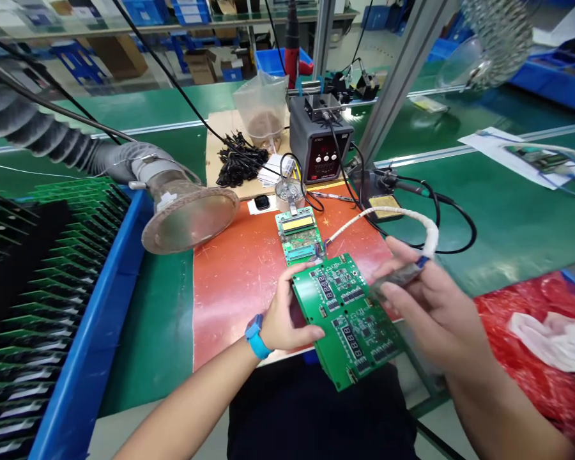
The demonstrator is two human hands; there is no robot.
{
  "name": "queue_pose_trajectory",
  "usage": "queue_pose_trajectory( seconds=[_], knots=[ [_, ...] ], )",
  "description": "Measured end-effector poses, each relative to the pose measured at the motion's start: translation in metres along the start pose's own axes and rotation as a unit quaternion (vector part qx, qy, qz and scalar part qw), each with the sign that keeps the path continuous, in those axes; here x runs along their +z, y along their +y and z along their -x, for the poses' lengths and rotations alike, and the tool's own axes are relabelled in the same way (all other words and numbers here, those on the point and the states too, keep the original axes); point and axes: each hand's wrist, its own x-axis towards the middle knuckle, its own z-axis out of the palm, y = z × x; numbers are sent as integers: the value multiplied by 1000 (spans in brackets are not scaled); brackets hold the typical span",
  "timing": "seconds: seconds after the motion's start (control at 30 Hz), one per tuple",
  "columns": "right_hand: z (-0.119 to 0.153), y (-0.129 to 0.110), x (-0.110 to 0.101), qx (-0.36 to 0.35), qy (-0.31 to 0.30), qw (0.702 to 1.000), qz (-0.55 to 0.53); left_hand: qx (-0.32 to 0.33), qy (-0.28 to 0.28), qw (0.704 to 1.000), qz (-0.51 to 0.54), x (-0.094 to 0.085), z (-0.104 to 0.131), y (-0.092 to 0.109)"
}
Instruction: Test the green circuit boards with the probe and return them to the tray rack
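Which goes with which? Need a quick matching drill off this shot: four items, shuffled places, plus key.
Things
1. Green board with two digit displays
2. Blue wristband
3. White-wrapped cable
4. Small board with yellow screen

Places
A. On the orange mat
B. Around the left wrist
C. Running to the right hand
D. In the left hand's fingers

Pairs: 1-D, 2-B, 3-C, 4-A

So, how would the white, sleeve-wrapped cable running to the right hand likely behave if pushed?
The white, sleeve-wrapped cable would likely bend, as it already curves. It may spring back somewhat, since its arc seems to stand above the orange-red mat. Pushing might tug the blurred dark piece in the right hand, where one end leads.
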Motion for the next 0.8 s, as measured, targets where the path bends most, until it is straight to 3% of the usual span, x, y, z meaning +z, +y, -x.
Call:
queue_pose_trajectory(
  seconds=[0.13, 0.27, 0.63, 0.8],
  knots=[
    [27, 0, -11, -4, -41, 998, 40, 1, 13, 1000, -21, 0, 0, -2],
    [39, 10, -8, -15, -45, 997, 59, 7, 8, 1000, -23, 0, 1, -5],
    [33, 8, -8, -61, -83, 977, 188, 29, 32, 996, -80, 0, -1, -4],
    [28, 8, 1, -101, -25, 975, 195, 43, 26, 994, -100, 0, -2, -5]
  ],
)
